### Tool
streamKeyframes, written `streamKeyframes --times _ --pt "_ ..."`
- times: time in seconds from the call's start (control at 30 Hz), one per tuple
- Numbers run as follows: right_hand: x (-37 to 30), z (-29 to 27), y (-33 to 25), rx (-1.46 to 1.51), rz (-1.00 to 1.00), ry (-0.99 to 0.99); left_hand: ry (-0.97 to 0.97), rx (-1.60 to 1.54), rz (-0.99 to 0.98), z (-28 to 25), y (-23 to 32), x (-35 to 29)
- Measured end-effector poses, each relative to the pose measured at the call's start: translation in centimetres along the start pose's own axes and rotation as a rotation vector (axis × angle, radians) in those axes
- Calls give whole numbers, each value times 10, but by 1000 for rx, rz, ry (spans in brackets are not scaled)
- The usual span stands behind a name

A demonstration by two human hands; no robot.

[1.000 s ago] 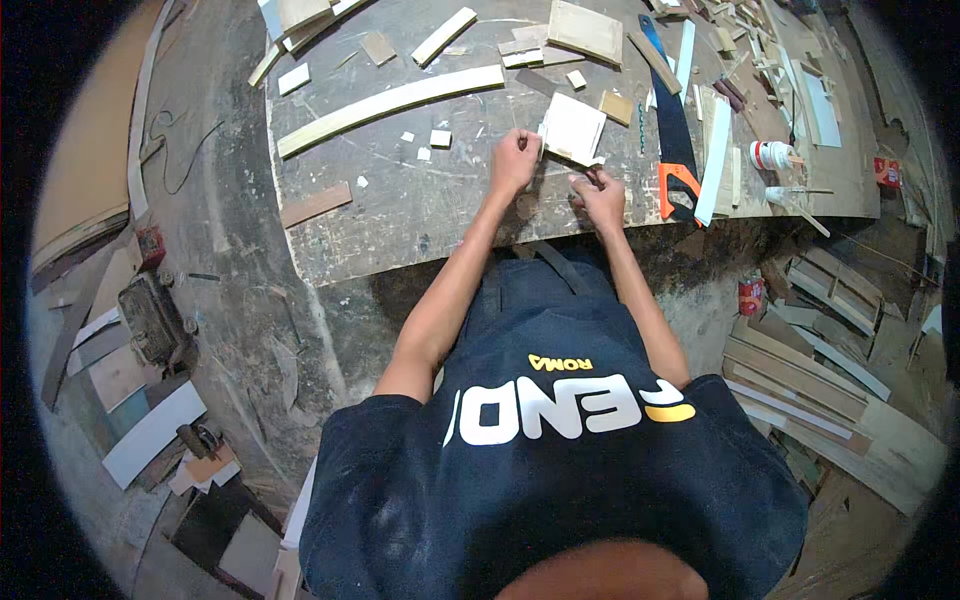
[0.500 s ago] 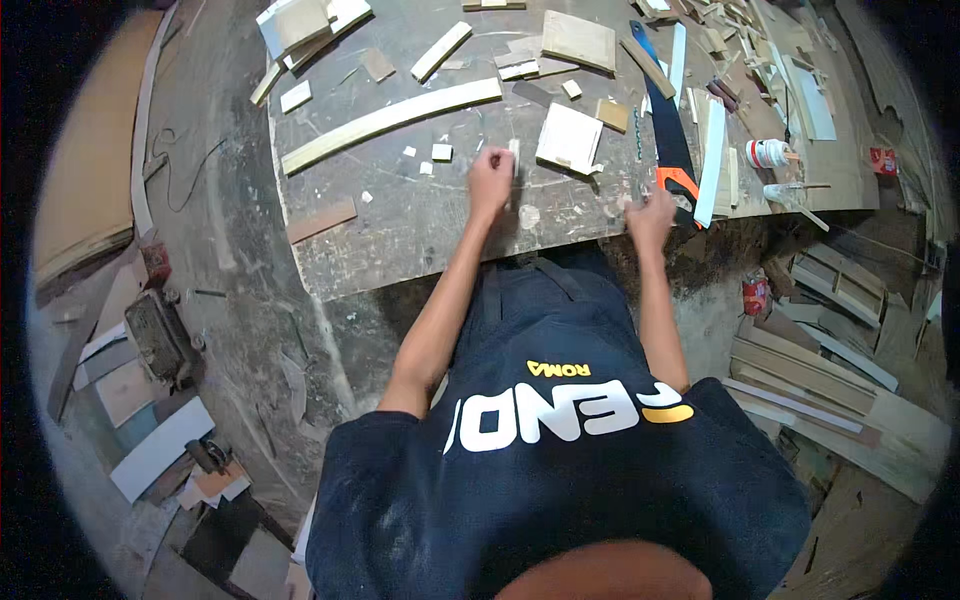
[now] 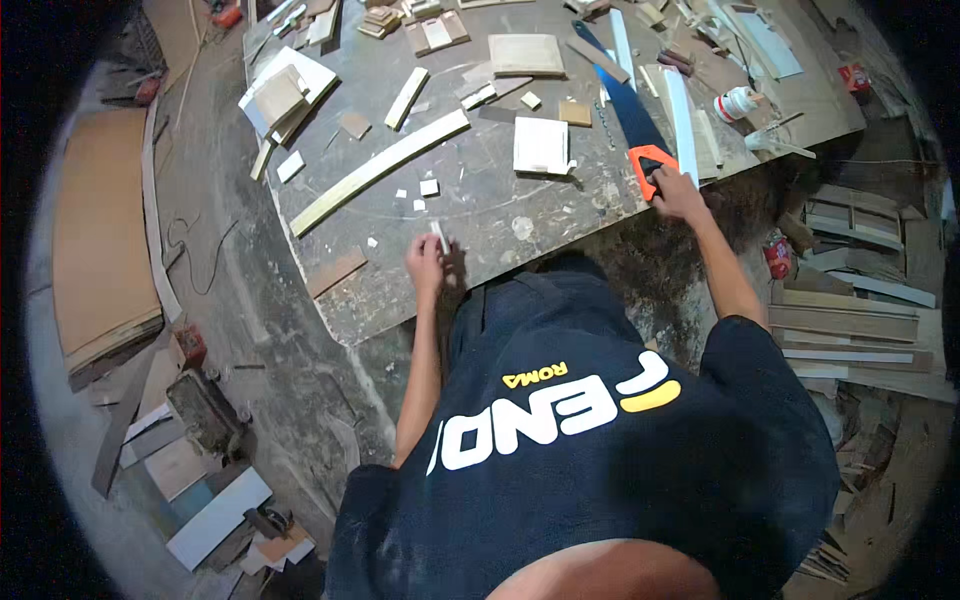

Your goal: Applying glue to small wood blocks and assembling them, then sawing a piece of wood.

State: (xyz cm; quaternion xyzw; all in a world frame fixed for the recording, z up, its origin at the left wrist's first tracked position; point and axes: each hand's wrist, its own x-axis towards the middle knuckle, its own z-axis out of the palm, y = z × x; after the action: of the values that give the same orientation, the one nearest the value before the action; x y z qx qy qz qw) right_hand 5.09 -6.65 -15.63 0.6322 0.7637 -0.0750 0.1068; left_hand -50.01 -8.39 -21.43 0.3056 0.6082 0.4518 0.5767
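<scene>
My left hand (image 3: pixel 426 266) is closed with a small pale wood strip (image 3: pixel 439 236) pinched between the fingertips, just over the table's near edge. My right hand (image 3: pixel 681 195) has its fingers hooked round the orange handle of a handsaw (image 3: pixel 626 108), whose dark blue blade lies flat and points away from me. Part of a narrow wood offcut (image 3: pixel 597 58) rests across the blade. Between the two hands, farther in, sits a square white-faced block (image 3: pixel 541 146). Small white chips and a little white block (image 3: pixel 429 188) lie beyond my left hand.
A long pale batten (image 3: pixel 380 171) lies across the worktable (image 3: pixel 480 235) at left. Right of the saw are a long white strip (image 3: pixel 680 125) and a white bottle (image 3: pixel 737 103). Offcuts crowd the far side. Stacked boards (image 3: pixel 850 320) lie on the floor at right.
My right hand has moved from beside the saw onto its handle. The left hand, still pinching the wood strip, has come back toward the near edge. The whole view has turned.
</scene>
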Motion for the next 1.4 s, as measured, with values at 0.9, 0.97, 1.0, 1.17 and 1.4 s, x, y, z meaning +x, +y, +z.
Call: streamKeyframes --times 0.9,0.97,1.0,1.17,1.4 --pt "-46 -144 -134 1615 548 881 -283 336 123 -198 -18 -100" --pt "-50 -167 -138 1656 655 946 -311 335 110 -201 -6 -119" --pt "-56 -178 -141 1766 569 887 -325 304 127 -205 -1 -124" --pt "-96 -239 -167 1756 404 891 -435 205 62 -209 77 -163" --pt "-205 -319 -276 1698 333 1154 -718 -221 -133 -235 157 -186"
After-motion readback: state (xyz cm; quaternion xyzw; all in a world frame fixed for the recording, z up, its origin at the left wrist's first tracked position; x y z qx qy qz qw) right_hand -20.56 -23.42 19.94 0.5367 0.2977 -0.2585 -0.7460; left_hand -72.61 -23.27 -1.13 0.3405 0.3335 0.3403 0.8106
